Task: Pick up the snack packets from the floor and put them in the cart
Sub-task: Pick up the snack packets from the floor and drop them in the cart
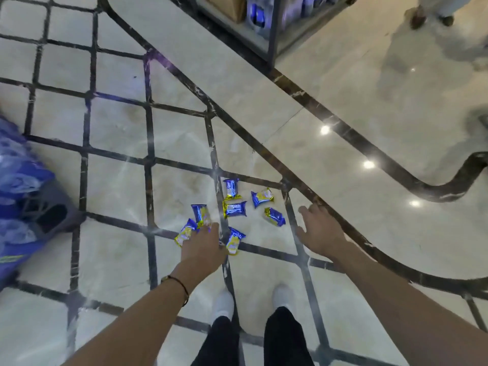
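seven blue-and-gold snack packets lie scattered on the pale tiled floor [264, 101] just ahead of the person's white shoes [224, 303], none picked up yet. the left hand [203, 247] is down among the near ones, fingers spread and curling; it overlaps the lowest-left packet [184, 232] and the one just beyond it [200, 215], but whether it grips either i cannot tell. another packet [235, 240] lies just to its right, long axis running toward the person. the right hand [318, 229] hangs open, fingers splayed, holding nothing, and the nearest packet to it [275, 216] sits just to its left, tilted across the reach. three more [235, 208] [231, 187] [262, 197] lie farther ahead between the hands. the cart [29, 196], with blue bags in it, shows at the left edge, so i judge the left hand has the shorter carry.
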